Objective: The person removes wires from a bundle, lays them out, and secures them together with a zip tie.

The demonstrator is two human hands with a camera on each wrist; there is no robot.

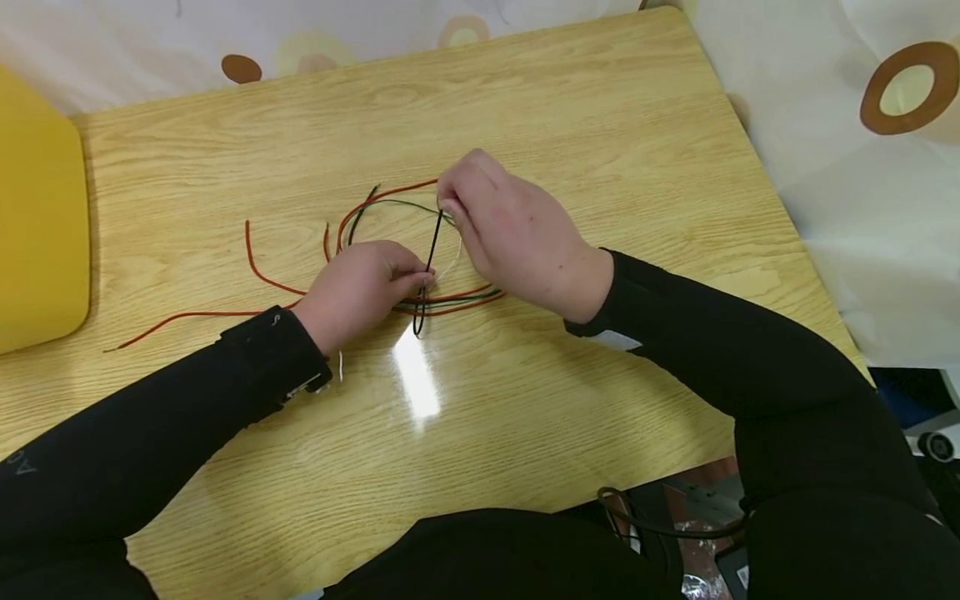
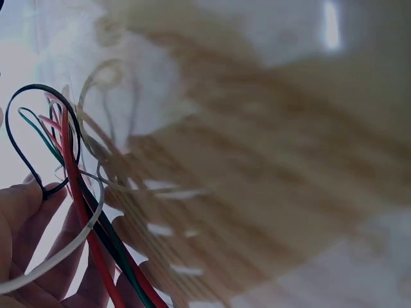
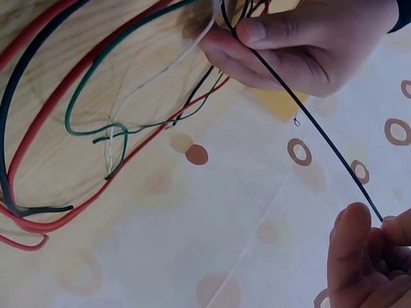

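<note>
At mid-table, the left hand (image 1: 360, 287) pinches a gathered bundle of coloured wires (image 1: 390, 250) against the wooden table (image 1: 600, 125); the right hand (image 1: 510, 229), raised above it, grips the free end of a black wire (image 1: 431, 250) drawn taut between the two. Judged step: binding the coil. The next move calls for steady tension and a firm pinch.

The head view looks steeply down from above at the whole bench (image 1: 600, 125), taking in both arms. The left wrist view sits very close, low by the left hand (image 2: 32, 250), looking along the blurred bench top. The right wrist view looks from beside the right hand (image 3: 369, 256) toward the left. All 3 share the black wire (image 1: 432, 250).
</note>
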